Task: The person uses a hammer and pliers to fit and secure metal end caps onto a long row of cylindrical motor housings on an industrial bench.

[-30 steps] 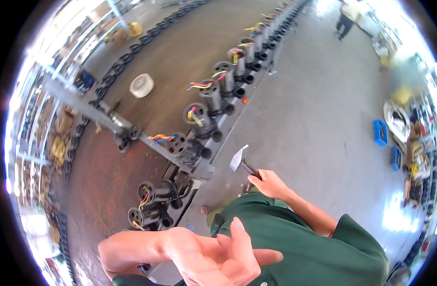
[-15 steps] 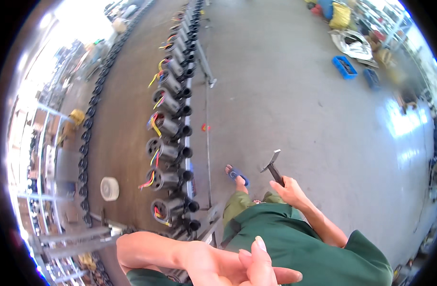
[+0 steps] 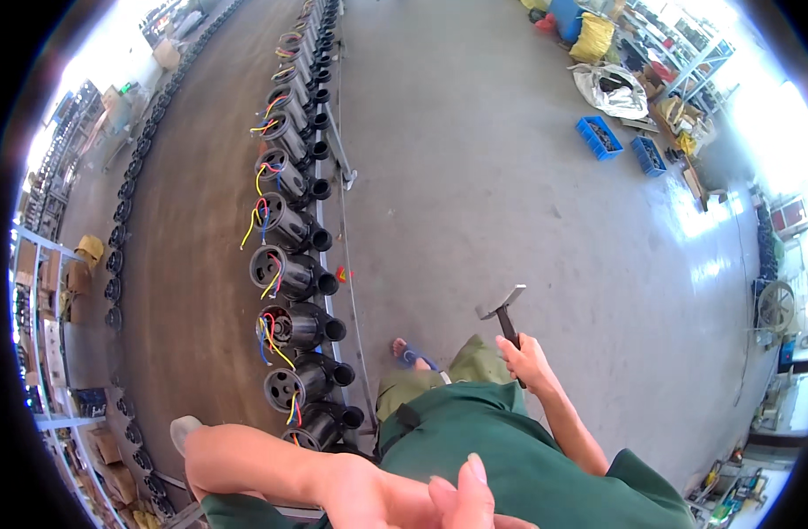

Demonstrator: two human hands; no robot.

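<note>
My right hand (image 3: 529, 360) is wrapped round the dark handle of a hammer (image 3: 507, 319), its metal head raised above the grey floor in front of my right side. My left hand (image 3: 395, 498) is held close at the lower edge, its fingers partly cut off there. The fingertips that show stand apart, with nothing visible in them. Just beyond my left forearm runs a long row of black cylindrical motor housings (image 3: 289, 326) on a narrow rail. Coloured wires hang from their open left ends, and round black pipe stubs face right. Neither hand touches the housings.
Along the left runs a chain-like line of dark round parts (image 3: 122, 212), with loaded shelving (image 3: 47, 423) beyond. Blue crates (image 3: 599, 138), a white sack (image 3: 611, 90) and a yellow sack (image 3: 592, 38) stand far right. A fan (image 3: 776, 306) is at the right edge.
My view has moved along the row, so the housings and crates have shifted left in it. My legs have changed position in a step. The hammer stays in my right hand.
</note>
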